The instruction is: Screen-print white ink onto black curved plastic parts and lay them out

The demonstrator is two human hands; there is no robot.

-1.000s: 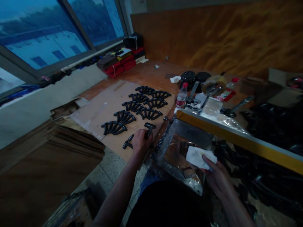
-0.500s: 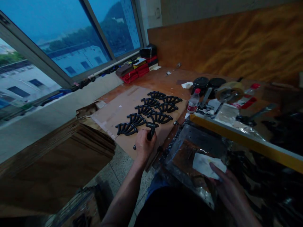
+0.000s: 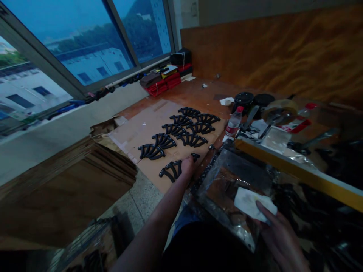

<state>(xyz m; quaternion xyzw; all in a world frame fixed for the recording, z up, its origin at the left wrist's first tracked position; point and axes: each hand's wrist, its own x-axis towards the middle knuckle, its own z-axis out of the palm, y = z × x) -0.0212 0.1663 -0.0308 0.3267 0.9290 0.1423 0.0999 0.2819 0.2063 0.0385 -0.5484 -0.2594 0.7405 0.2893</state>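
Cardboard sheets (image 3: 65,192) are stacked flat between eight and nine o'clock, with twelve being the side farthest from the person at work. Moving right, a flat brown panel (image 3: 129,132) covers the near part of the workbench. On it, around the centre of the clock, eight fans of black pieces (image 3: 174,129) are nested neatly in two slanting columns, five in the left column and three in the right. I would judge those fans finished.

Nearer the person, toward six o'clock, a smaller cluster (image 3: 170,171) holds only a few nested pieces, so this fan seems just begun, with several pieces still to add. It sits just beside the left hand (image 3: 187,166), at that hand's nine o'clock. The left fingers look curled in narrowly around one black T-shaped piece (image 3: 195,155). Its head pokes out past them at the hand's one to two o'clock, while the rest is hidden in the grip. Whether it touches the panel, I cannot tell.

Farther right lies a clear plastic bag (image 3: 217,189), and a red-capped bottle (image 3: 233,123) stands near three o'clock. At four o'clock, the right hand (image 3: 279,228) pinches a folded white cloth (image 3: 246,201) above the bag, thumb on top. Past it, a dark jumble (image 3: 300,198) may be more pieces remaining; it is too dim to count.
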